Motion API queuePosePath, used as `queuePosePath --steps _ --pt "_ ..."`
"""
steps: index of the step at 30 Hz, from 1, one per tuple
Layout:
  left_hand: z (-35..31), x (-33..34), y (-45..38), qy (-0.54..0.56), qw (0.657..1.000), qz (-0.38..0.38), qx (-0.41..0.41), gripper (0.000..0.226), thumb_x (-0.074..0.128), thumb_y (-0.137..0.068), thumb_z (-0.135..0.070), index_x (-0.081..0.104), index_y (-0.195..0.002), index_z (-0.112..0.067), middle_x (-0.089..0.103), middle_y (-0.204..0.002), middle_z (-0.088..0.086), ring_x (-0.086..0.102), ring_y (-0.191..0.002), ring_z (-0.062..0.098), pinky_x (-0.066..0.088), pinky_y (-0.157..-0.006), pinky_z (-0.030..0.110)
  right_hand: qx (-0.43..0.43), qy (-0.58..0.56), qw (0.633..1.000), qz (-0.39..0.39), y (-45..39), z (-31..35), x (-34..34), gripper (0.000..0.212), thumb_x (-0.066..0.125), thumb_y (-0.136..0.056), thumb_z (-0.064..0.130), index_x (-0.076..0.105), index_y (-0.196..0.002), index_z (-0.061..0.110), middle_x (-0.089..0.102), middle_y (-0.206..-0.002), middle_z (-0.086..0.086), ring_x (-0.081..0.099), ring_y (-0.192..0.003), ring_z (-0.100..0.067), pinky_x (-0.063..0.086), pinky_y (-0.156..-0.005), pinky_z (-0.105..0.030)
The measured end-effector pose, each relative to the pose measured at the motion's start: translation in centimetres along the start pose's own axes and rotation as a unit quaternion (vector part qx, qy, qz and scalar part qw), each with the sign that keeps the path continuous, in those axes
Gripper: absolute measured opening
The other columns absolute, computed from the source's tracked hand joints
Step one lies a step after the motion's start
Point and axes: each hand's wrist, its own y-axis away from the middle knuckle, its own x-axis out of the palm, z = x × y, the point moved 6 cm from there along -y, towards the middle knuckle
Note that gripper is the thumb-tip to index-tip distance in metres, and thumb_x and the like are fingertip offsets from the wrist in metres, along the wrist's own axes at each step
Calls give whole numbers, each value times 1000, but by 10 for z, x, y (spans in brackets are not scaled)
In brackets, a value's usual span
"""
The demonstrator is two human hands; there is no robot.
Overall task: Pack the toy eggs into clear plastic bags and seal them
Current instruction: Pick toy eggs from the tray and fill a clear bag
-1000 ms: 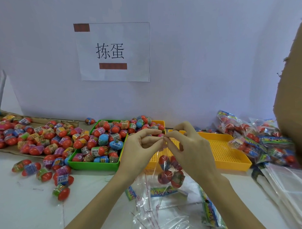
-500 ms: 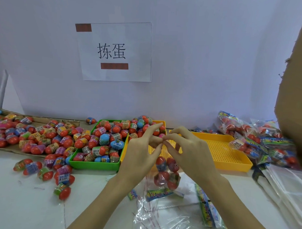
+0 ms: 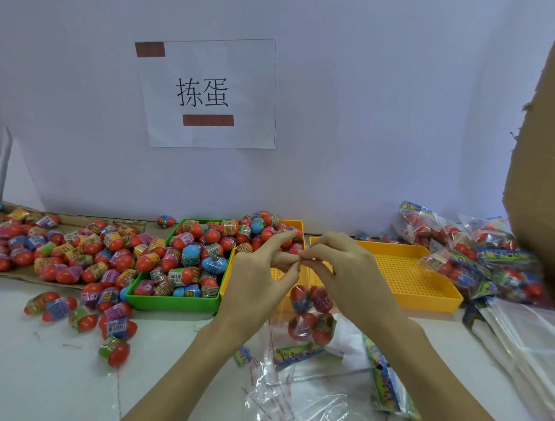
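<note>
Pinching bag top, both hands, above the table.

Holding clear bag (image 3: 308, 318) up by its top edge: left hand (image 3: 261, 282) and right hand (image 3: 346, 275) meeting fingertip to fingertip, thumbs and forefingers nipping the plastic, left index sticking out straight. Hanging below the hands, four eggs (image 3: 312, 301) inside. Sitting behind: green tray (image 3: 172, 302) heaped with eggs, yellow tray (image 3: 424, 302) just right of it. Lying further right, filled bags (image 3: 463, 251).
</note>
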Motion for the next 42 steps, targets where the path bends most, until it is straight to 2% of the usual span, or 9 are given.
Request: queuePosePath --steps 5,8,13,17,23,30,33,37,42 --pt "-4 0 1 -17 1000 4 19 57 82 -92 -10 63 -145 -16 80 -98 -17 64 -93 -24 39 -95 -3 0 -42 999 19 -2 -6 -1 9 77 -93 5 81 -100 6 72 -95 -5 53 -82 -8 44 -76 -21" --pt "-3 -1 0 -4 1000 4 8 56 81 -92 -11 64 -145 -16 81 -98 -15 68 -96 -17 41 -94 -2 -1 -21 1000 18 -1 -4 0 10 79 -92 4 80 -101 8 71 -94 -3 46 -80 -5 42 -75 -20" --pt "-1 -1 0 42 999 -5 -30 49 82 -91 -11 69 -138 -19 81 -90 -17 74 -89 -8 52 -90 6 -7 14 1000 -24 1 6 -4 11 83 -85 2 78 -94 7 70 -87 -3 62 -78 -17 52 -72 -25" --pt "4 0 -1 73 995 -9 -62 45 83 -90 -11 72 -132 -21 81 -88 -18 76 -87 -4 58 -85 13 17 14 998 -51 2 12 -4 10 82 -86 4 73 -89 8 68 -85 -2 61 -78 -19 55 -69 -30" --pt "9 -3 -1 88 993 -11 -79 42 81 -89 -5 71 -124 -27 79 -85 -19 76 -84 0 60 -82 16 -17 -1 1000 -13 1 10 2 9 82 -89 8 77 -97 10 69 -90 -1 62 -82 -18 54 -74 -28" --pt "6 -2 -3 59 997 14 -45 40 81 -90 -8 73 -128 -19 80 -85 -16 76 -86 0 61 -87 20 -34 18 999 -10 0 8 -3 9 84 -86 6 78 -93 10 72 -87 0 65 -79 -20 58 -73 -31" --pt "4 -2 -2 69 996 0 -51 37 82 -90 -9 75 -124 -20 80 -83 -15 77 -84 1 61 -85 19 3 -2 999 -46 1 9 -5 11 83 -84 4 75 -85 10 68 -80 3 58 -75 -16 49 -72 -20" --pt "17 -10 -5 111 987 -30 -111 37 83 -88 -8 77 -121 -24 80 -82 -12 77 -84 4 61 -84 19 152 -74 978 -125 3 -18 -19 12 78 -86 7 70 -81 15 65 -77 6 57 -73 -11 42 -69 -11" --pt "44 -22 -7 273 927 -93 -242 28 79 -93 -6 75 -119 -17 83 -89 1 81 -88 16 64 -83 25 294 -97 925 -220 17 -83 -53 6 71 -95 13 72 -92 18 68 -82 8 63 -78 -6 44 -65 -5"
